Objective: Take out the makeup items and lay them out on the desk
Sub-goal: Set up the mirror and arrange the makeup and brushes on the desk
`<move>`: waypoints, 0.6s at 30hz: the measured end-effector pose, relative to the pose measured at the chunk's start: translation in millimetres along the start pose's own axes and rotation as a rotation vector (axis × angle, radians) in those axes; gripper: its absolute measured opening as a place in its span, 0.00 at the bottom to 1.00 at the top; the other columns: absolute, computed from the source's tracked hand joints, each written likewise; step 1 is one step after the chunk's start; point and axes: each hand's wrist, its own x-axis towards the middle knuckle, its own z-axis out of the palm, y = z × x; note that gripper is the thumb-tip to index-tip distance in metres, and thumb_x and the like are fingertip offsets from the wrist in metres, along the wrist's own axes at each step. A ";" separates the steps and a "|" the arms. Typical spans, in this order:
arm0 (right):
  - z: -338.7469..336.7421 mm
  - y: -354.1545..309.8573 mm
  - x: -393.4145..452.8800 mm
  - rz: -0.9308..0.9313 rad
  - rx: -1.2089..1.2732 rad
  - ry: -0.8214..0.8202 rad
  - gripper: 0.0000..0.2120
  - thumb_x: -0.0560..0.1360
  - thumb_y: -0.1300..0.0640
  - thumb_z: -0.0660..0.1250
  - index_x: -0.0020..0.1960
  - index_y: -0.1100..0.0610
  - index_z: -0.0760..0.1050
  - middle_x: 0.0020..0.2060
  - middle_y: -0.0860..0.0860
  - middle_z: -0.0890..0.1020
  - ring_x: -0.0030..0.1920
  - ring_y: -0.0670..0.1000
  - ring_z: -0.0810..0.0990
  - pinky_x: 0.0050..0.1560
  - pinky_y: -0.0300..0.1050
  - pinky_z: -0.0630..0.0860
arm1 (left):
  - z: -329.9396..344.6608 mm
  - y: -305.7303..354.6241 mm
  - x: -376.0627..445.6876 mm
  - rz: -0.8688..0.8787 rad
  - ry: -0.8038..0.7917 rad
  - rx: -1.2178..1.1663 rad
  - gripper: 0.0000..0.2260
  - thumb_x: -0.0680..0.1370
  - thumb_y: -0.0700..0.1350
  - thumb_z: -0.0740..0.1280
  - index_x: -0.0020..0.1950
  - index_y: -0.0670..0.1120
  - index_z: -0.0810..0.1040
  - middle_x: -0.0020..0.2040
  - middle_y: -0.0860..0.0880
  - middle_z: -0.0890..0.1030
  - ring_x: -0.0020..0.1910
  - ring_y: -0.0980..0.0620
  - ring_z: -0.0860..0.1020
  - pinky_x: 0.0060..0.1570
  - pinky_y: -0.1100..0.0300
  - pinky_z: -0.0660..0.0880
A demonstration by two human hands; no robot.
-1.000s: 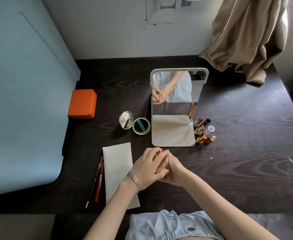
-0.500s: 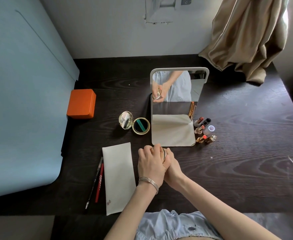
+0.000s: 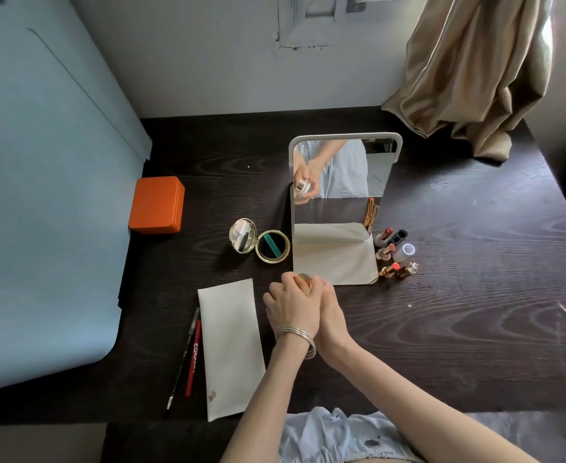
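Most of the laying out looks done. On the dark tabletop (image 3: 458,322) a gold compact (image 3: 260,245) lies open left of the standing mirror (image 3: 341,208), several lipsticks (image 3: 390,252) with their caps off sit grouped just right of it, and two pencils (image 3: 189,355) lie side by side along the left edge of a flat white pouch (image 3: 231,345). An orange box (image 3: 157,204) rests closed, well apart to the left.

Both hands meet just in front of the mirror's base around a small round jar (image 3: 305,281). The left hand (image 3: 291,309) curls over it from above with the fingers wrapped round the gold-rimmed top; the right hand (image 3: 330,315) cups it from the side and below. The mirror shows the jar as white, gripped between the two. It is held just above the tabletop, not yet set down.

My guess is the lid is being twisted off; what is left seems to be placing this jar among the rest
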 end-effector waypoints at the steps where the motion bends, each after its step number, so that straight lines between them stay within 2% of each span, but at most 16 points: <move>1: -1.2 -3.4 1.5 0.054 0.053 -0.017 0.19 0.81 0.49 0.52 0.49 0.60 0.77 0.39 0.52 0.83 0.41 0.48 0.81 0.40 0.40 0.78 | -0.8 -1.2 -2.2 0.041 0.030 0.017 0.20 0.76 0.60 0.59 0.61 0.48 0.70 0.60 0.45 0.71 0.58 0.45 0.68 0.59 0.54 0.68; 4: -4.8 -12.7 3.2 0.208 0.157 -0.028 0.20 0.81 0.50 0.51 0.44 0.58 0.78 0.35 0.53 0.83 0.37 0.49 0.81 0.40 0.44 0.76 | -4.5 -11.6 -6.9 0.354 0.164 0.071 0.22 0.74 0.61 0.60 0.64 0.53 0.71 0.60 0.51 0.71 0.58 0.49 0.69 0.57 0.57 0.68; 6: -4.5 -14.4 3.9 0.282 0.218 -0.063 0.19 0.80 0.50 0.51 0.44 0.58 0.77 0.37 0.54 0.82 0.39 0.51 0.81 0.41 0.46 0.75 | -5.6 -19.7 -1.8 0.551 0.102 0.005 0.20 0.73 0.58 0.62 0.63 0.54 0.73 0.59 0.54 0.72 0.57 0.53 0.69 0.56 0.60 0.71; 8: -3.2 -13.0 5.0 0.322 0.274 -0.056 0.18 0.79 0.50 0.52 0.46 0.57 0.77 0.39 0.55 0.82 0.42 0.53 0.80 0.43 0.47 0.75 | -5.8 -25.8 2.3 0.599 0.019 -0.154 0.19 0.71 0.55 0.66 0.61 0.53 0.76 0.56 0.55 0.74 0.56 0.57 0.71 0.55 0.65 0.71; 10: -1.7 -9.6 6.2 0.320 0.335 -0.058 0.17 0.79 0.51 0.52 0.46 0.57 0.77 0.38 0.54 0.81 0.42 0.52 0.80 0.41 0.46 0.75 | -3.5 -27.3 2.9 0.579 0.071 -0.256 0.20 0.69 0.55 0.65 0.59 0.51 0.78 0.54 0.55 0.75 0.55 0.57 0.74 0.54 0.68 0.70; 14: 0.4 -5.0 9.0 0.253 0.339 -0.030 0.18 0.80 0.49 0.51 0.49 0.58 0.76 0.36 0.53 0.83 0.40 0.51 0.80 0.37 0.44 0.77 | 4.2 -15.7 -1.4 0.431 0.214 -0.330 0.18 0.69 0.52 0.67 0.57 0.49 0.80 0.53 0.52 0.78 0.52 0.56 0.75 0.52 0.62 0.74; 16: -2.8 -3.2 10.5 0.229 0.342 -0.032 0.20 0.81 0.49 0.50 0.53 0.59 0.76 0.39 0.54 0.84 0.41 0.51 0.82 0.37 0.44 0.78 | -1.0 -9.4 -1.5 0.329 0.189 -0.436 0.19 0.70 0.54 0.65 0.57 0.49 0.79 0.54 0.52 0.77 0.52 0.59 0.74 0.51 0.65 0.73; 18: -9.6 -3.8 11.9 0.219 0.334 -0.073 0.22 0.82 0.49 0.48 0.57 0.60 0.77 0.48 0.57 0.84 0.47 0.53 0.83 0.41 0.45 0.80 | -8.5 -5.7 3.8 0.205 0.084 -0.595 0.14 0.74 0.51 0.67 0.58 0.49 0.79 0.55 0.52 0.78 0.52 0.59 0.75 0.50 0.70 0.70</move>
